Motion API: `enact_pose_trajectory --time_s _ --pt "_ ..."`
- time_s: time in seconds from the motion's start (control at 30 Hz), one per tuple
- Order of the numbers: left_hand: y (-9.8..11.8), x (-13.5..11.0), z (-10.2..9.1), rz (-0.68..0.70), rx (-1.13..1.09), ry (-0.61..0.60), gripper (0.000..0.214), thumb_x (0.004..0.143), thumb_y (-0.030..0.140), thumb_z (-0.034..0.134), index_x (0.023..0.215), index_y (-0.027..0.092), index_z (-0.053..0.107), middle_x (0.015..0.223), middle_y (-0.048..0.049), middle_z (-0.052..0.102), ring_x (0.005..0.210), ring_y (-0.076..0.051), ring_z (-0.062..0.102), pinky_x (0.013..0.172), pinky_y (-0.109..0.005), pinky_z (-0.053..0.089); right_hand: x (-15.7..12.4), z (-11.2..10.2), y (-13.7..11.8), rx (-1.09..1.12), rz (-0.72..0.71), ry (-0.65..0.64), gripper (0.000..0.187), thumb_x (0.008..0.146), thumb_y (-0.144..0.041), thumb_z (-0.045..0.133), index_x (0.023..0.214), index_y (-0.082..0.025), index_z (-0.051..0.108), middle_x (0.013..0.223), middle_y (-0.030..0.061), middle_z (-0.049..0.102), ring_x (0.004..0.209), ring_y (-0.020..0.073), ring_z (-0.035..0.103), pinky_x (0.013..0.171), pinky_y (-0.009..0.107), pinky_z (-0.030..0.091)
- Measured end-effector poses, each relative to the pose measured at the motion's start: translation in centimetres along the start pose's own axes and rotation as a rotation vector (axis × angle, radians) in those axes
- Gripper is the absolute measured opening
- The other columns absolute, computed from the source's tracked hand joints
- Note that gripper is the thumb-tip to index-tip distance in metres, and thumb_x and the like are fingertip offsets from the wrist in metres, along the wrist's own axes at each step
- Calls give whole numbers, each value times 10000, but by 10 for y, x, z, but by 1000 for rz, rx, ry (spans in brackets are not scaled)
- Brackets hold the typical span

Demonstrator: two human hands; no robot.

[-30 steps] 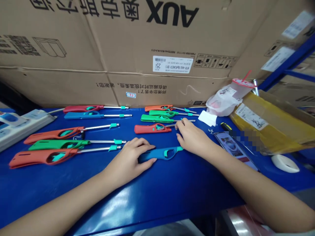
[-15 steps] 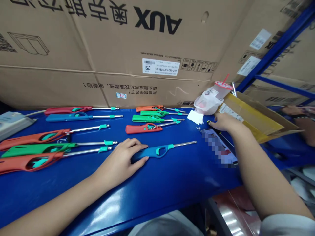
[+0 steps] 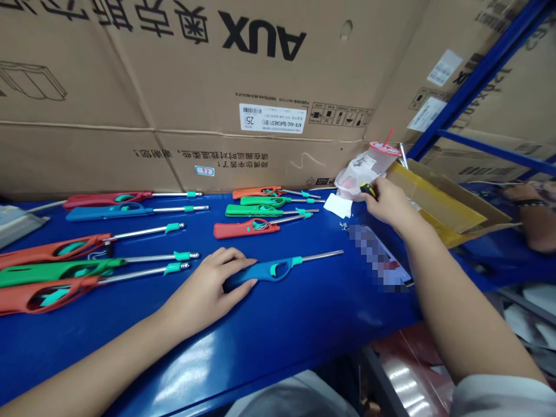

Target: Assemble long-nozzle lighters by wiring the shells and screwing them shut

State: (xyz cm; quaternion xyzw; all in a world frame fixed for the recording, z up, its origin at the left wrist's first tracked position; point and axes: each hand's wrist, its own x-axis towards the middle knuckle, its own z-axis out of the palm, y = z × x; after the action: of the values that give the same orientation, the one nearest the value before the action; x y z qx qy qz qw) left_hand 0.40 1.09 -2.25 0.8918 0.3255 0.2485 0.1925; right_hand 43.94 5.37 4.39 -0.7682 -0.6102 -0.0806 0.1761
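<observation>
My left hand (image 3: 217, 282) is closed round the rear of a blue long-nosed gas lighter (image 3: 271, 270), which lies on the blue table with its metal tube pointing right. My right hand (image 3: 388, 202) is raised over the table's right side, closed on a screwdriver (image 3: 368, 190); only its black and yellow handle end shows, the rest hidden by the hand. Below that hand lies a phone (image 3: 380, 258) with its screen lit. Behind my left hand are more lighters: a red one (image 3: 245, 228), a green one (image 3: 247, 211) and an orange one (image 3: 256, 191).
Several red, blue, orange and green lighters (image 3: 61, 269) lie at the left. A lidded cup (image 3: 382, 155) in a white bag, a white paper (image 3: 337, 205) and an open yellow-lined carton (image 3: 438, 202) stand right. Large cardboard boxes (image 3: 174, 87) back the table. Another person's hand (image 3: 523, 194) is far right.
My right hand has picked up the screwdriver from beside the phone and raised it. My left hand stays on the blue lighter. The whole view has shifted slightly.
</observation>
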Motion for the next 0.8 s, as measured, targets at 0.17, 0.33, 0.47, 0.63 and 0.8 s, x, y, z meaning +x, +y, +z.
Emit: enact_pose_trajectory --time_s 0.17,0.33,0.47,0.63,0.8 --pt "2 0 0 7 6 -12 360 1012 390 566 1299 225 709 1156 -94 670 1054 -249 664 931 -388 571 8 -13 -7 148 49 255 353 943 -381 567 1224 -169 556 1010 163 692 897 331 674 803 483 523" --pt "0 0 2 18 3 -15 352 1017 369 562 1307 227 700 1166 -92 664 1066 -245 658 954 -391 565 6 0 -6 312 44 309 313 941 -449 545 1156 -225 505 803 73 657 702 277 650 667 443 518" --pt "0 0 1 33 1 -24 348 1023 362 556 1314 226 691 1166 -91 656 1076 -241 653 959 -389 564 -11 8 -17 416 -3 235 275 955 -502 505 1079 -262 455 656 1 598 532 238 598 546 390 484" --pt "0 -2 1 30 5 -17 342 1027 367 554 1307 228 693 1155 -89 652 1081 -237 646 955 -378 560 -30 7 -34 421 -58 207 262 915 -470 574 1018 -272 438 762 54 655 660 287 649 626 428 487" --pt "0 -1 1 30 3 -28 341 1028 377 551 1300 232 697 1150 -82 655 1071 -234 647 948 -376 562 -33 8 -37 435 -52 199 267 927 -480 555 1032 -268 432 813 92 674 719 323 670 659 467 504"
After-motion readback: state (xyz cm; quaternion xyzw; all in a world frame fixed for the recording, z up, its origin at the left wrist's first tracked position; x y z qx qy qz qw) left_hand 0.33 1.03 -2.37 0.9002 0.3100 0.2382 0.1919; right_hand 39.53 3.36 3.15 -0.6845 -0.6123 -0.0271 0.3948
